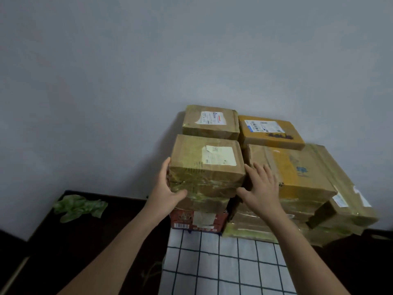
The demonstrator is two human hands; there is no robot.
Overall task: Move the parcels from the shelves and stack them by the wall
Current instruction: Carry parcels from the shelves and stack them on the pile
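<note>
The step in hand looked like the setting-down: a taped parcel (207, 165) with a pale label sat on top of the stack by the wall (127, 71), at the near left corner of the pile. It rested on a red printed box (197, 220) below it. The left hand (168, 188) held its left side, fingers running up the edge and the thumb hooked round the near face. The right hand (260, 186) was spread, fingers apart, just beside the parcel's right side and over the large box (297, 171). Whether it touched the parcel I cannot tell.

Behind the taped parcel, against the wall, stood a smaller brown parcel (210, 122), and to its right a yellow parcel (270, 133). The pile stood at the far end of a checked cloth (223, 262). A green crumpled thing (78, 207) lay well apart on the dark floor (95, 241) to the left. The shelves were out of view.

By my reckoning the parcel was seated or nearly so. The next move would call for squaring it against its neighbours and checking that it sat flat on the box beneath, then letting go with the left hand without dragging it. The taped, shiny faces might slide, so the release should be gentle. After that, it would be a turn back toward the shelves for another parcel, if any remain.
</note>
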